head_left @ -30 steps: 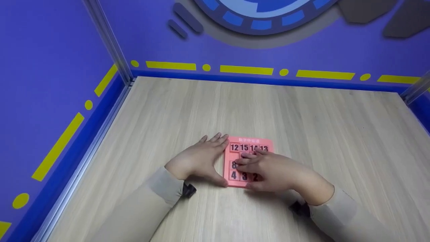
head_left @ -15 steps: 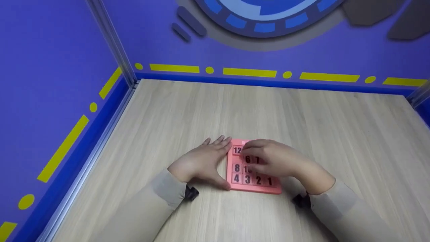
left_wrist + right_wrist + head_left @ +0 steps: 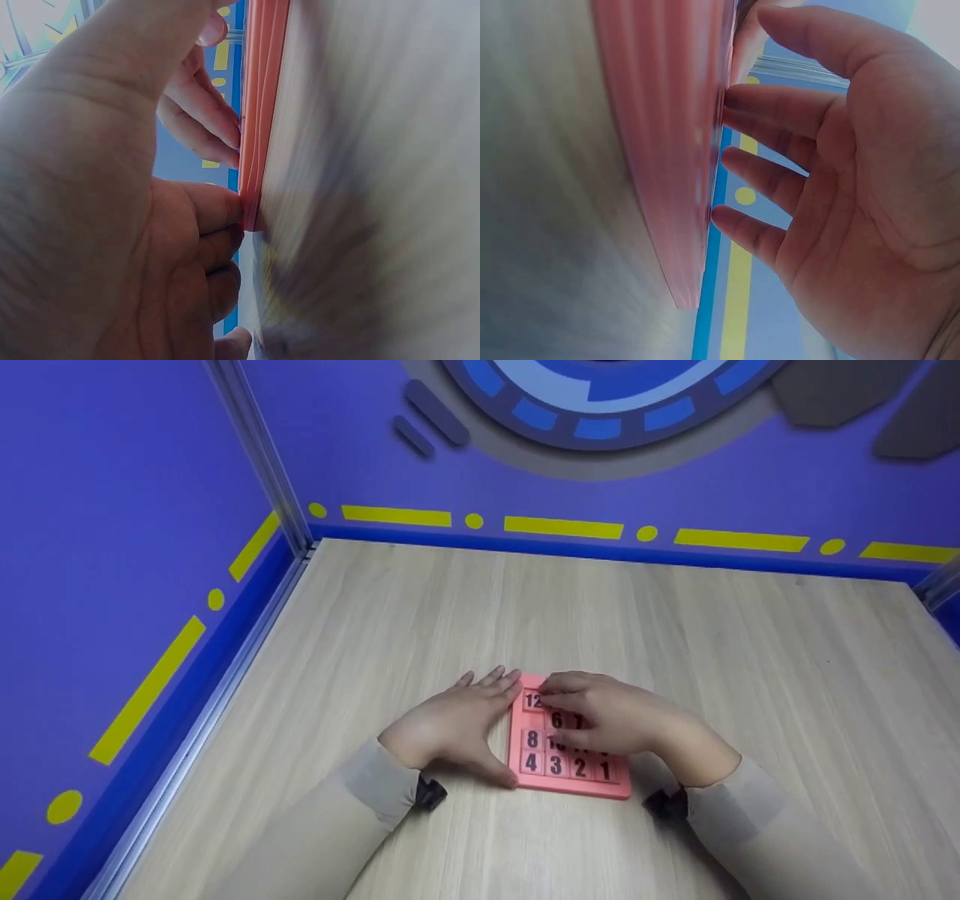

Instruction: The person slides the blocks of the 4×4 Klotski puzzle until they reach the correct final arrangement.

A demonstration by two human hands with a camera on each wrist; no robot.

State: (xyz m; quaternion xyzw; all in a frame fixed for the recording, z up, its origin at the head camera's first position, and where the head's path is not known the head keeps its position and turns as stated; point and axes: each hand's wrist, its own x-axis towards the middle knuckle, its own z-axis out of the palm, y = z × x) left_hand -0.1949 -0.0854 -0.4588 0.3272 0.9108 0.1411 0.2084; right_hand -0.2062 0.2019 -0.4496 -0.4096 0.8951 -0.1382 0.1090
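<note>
A pink number slide puzzle (image 3: 574, 790) lies flat on the wooden table. Its bottom row reads 4, 3, 2, 1. Below the 12 tile (image 3: 532, 701), at the left of the second row, a tile-sized gap shows. My left hand (image 3: 457, 727) is spread along the puzzle's left side, thumb at the near corner and fingertips at the far one. Over the upper rows reaches my right hand (image 3: 619, 712), hiding most of the top row and the right-hand tiles. In the right wrist view its extended fingertips (image 3: 735, 159) meet the tile face.
Pale wood tabletop (image 3: 420, 607) surrounds the puzzle. A blue-purple back wall (image 3: 360, 457) with yellow dashes rises behind it, and a similar side wall (image 3: 112, 547) stands at the left. A metal corner post (image 3: 259, 442) joins them.
My right hand has moved from the lower rows up to the top ones, uncovering the 4, 3, 2, 1 row. My left hand stays at the puzzle's left side. The head view has shifted slightly.
</note>
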